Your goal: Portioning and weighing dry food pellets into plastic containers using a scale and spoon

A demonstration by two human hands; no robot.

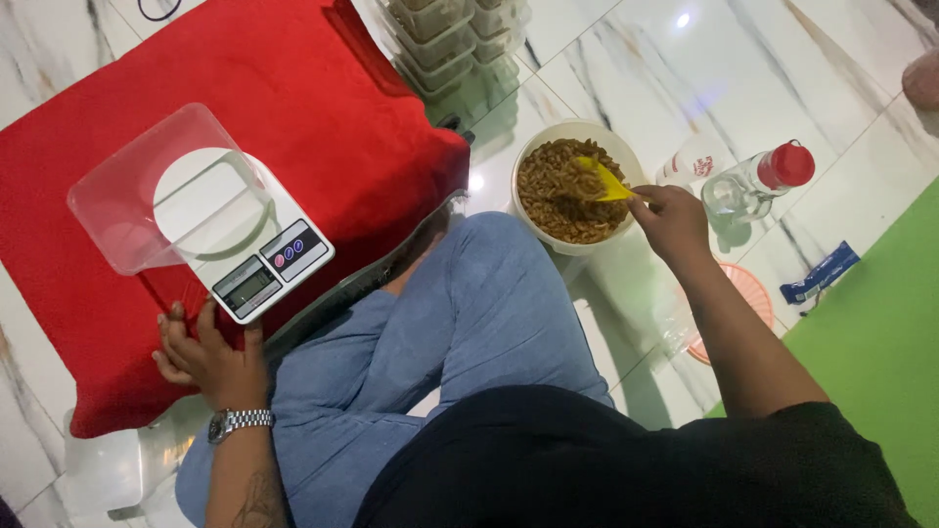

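We sit on the tiled floor with the bowl (572, 191) of brown fried snack just past our right knee, and everything else is easiest placed from it. Our right hand (670, 217) is at the bowl's right edge, its fingers curled and pinched on the handle of a yellow scoop (604, 181) whose blade lies in the snack. Well to the left of the bowl, on a red cushion (323, 108), stands the kitchen scale (249, 244) with a clear plastic container (147, 186) sitting empty on its round plate. Our left hand (205, 352) rests at the near edge of the scale, fingers loosely bent against the cushion and gripping nothing. To do this scooping well, we judge it best to take modest, level scoops, keep the blade flat on the way across our knee, and leave the scale untouched so its reading holds true. Right of the bowl lies a red-capped bottle (758, 181).
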